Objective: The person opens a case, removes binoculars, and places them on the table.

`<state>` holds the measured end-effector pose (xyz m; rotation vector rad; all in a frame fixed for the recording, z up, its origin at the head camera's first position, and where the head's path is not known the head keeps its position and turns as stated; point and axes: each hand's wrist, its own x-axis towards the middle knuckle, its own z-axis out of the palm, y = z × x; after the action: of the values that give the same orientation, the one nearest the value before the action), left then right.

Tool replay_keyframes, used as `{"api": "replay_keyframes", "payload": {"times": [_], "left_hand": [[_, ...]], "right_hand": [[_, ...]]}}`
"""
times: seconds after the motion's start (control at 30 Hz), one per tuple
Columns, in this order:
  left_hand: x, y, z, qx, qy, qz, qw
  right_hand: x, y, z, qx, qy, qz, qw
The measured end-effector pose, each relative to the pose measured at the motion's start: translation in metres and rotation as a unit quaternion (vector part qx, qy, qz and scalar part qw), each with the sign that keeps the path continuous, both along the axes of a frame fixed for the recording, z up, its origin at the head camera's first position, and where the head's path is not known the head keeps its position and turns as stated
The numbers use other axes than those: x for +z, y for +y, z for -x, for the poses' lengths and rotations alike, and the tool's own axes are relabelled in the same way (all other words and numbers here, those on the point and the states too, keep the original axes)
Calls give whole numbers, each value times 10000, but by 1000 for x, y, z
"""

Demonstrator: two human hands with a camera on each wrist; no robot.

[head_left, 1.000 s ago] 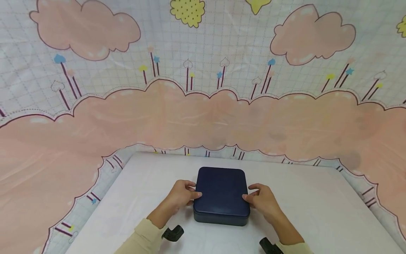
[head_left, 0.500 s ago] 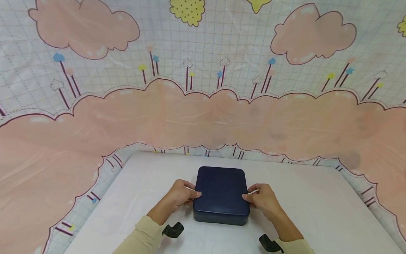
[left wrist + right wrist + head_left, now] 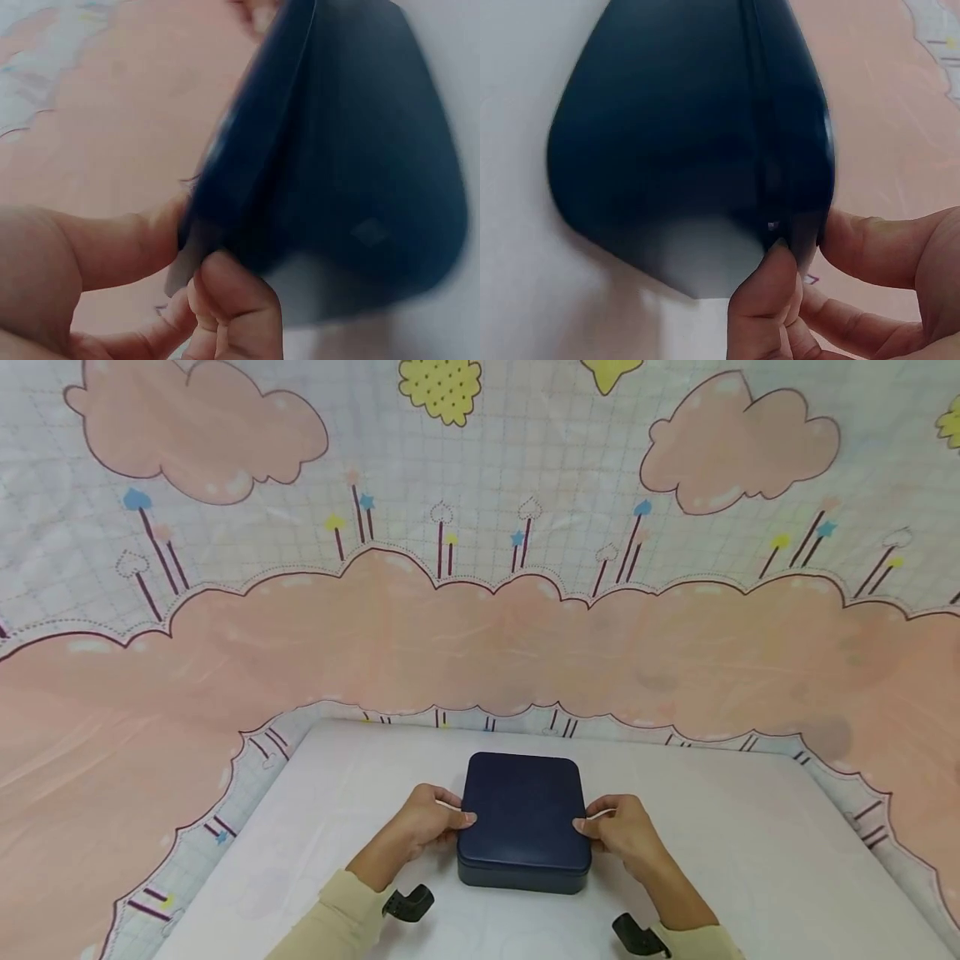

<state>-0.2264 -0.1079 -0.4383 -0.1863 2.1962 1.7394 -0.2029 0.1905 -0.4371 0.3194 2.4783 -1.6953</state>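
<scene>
A dark navy, rounded-corner box (image 3: 522, 827) lies on the white table in the head view, its lid (image 3: 525, 797) on top. On its left side, my left hand (image 3: 427, 818) pinches the lid's edge, thumb on the top face and a bent finger under the rim. From the right, my right hand (image 3: 618, 831) grips the opposite edge in the same way. Close up, the left wrist view has the left thumb (image 3: 124, 244) against the lid (image 3: 247, 127). The right wrist view shows the right thumb (image 3: 877, 244) and a bent finger at the lid's rim (image 3: 802, 150). Inside the box is hidden.
The white tabletop (image 3: 360, 760) spreads around the box. Behind it hangs a cloth backdrop (image 3: 480, 643) with peach clouds, which also borders the table's sides. A black device (image 3: 410, 903) sits at the left wrist, another black device (image 3: 637, 935) at the right.
The fingers of both hands have drawn slightly closer against the box's sides since a second ago. The box stays in place, and the last half second shows almost no movement.
</scene>
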Motion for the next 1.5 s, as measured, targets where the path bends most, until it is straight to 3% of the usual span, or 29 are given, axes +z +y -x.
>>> {"api": "replay_keyframes", "payload": {"times": [0.27,0.67,1.1,1.5], "left_hand": [[13,-3,-3,-92,104,-189,9997],[23,-5,0,-117,79,-485,9987],[38,-15,-3,-143,25,-587,9982],[47,-34,-8,-70,197,-466,9987]], "right_hand": [[6,2,-4,27,183,277,9994],[21,4,-8,-64,280,307,9991],[33,-5,-12,-86,436,297,9986],[40,-23,-10,-148,445,658,9967]]}}
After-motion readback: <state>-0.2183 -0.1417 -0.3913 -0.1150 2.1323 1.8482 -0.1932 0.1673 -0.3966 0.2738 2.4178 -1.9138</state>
